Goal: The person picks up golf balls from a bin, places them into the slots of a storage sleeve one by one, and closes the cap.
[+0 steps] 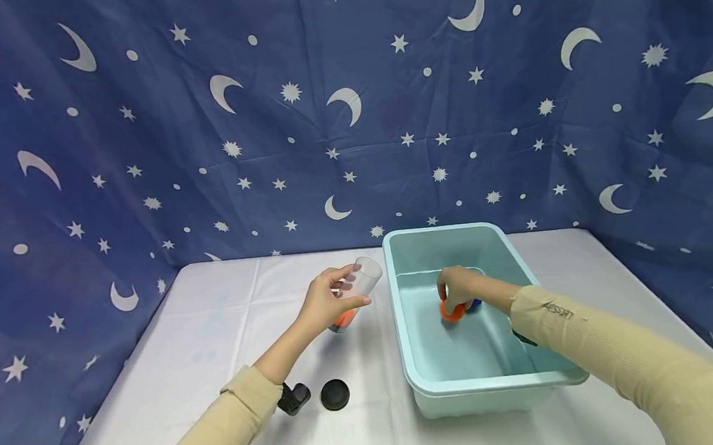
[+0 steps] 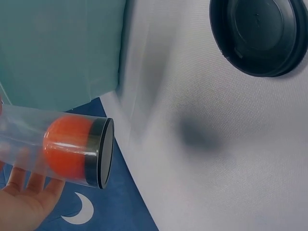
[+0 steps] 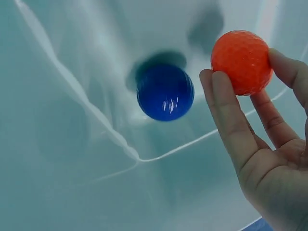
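My left hand [image 1: 328, 301] grips a clear plastic tube [image 1: 366, 276], tilted above the table just left of the basin. Inside the tube, an orange ball [image 2: 67, 147] rests at the end with the black cap [image 2: 102, 153]. The right hand [image 1: 460, 285] is down inside the light teal basin [image 1: 409, 359], pinching another orange ball [image 3: 242, 62] between thumb and fingertips. Close by it, a glossy blue ball [image 3: 165, 92] lies on the basin floor; in the head view the right hand partly covers it.
A round black lid [image 1: 335, 395] lies on the white table [image 1: 213, 334], in front of the left hand and left of the basin. Behind the table hangs a blue curtain [image 1: 304, 206] with moons and stars. The basin's raised walls surround the right hand.
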Tool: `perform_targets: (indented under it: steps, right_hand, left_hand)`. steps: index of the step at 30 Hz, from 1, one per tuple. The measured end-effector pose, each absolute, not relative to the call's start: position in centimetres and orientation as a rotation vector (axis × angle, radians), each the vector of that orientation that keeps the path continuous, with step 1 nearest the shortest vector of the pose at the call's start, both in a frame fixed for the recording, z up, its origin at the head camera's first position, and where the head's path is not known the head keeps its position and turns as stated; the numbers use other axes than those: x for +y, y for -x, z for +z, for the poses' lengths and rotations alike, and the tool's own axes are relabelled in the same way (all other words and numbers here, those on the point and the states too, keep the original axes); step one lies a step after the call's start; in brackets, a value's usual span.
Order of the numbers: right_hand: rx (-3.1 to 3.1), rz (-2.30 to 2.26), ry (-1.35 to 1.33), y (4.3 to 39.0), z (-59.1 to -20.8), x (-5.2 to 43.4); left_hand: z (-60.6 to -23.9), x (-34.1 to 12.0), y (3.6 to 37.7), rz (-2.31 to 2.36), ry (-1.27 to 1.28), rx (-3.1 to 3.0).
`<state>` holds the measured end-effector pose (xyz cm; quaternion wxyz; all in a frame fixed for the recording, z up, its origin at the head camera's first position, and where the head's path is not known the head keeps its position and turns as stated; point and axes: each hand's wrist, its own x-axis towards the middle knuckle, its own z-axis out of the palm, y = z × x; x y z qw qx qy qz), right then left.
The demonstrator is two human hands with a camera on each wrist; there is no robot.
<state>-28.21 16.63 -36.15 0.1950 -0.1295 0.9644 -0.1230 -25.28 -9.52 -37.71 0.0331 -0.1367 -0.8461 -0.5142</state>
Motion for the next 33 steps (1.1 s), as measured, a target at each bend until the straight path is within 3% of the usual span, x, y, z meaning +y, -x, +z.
perform_targets:
  steps: [18,33]
  right_hand:
    - [2.306,-1.181,0.335,28.7,-33.2,17.4]
    - [2.135,-1.47,0.277,27.3,-30.4,15.4]
  left_hand:
    - [-37.6,-9.1,25.4,-1.586,0.414,-2.588]
    - [-37.7,-9.3,25.0,-1.575,0.408,-2.592]
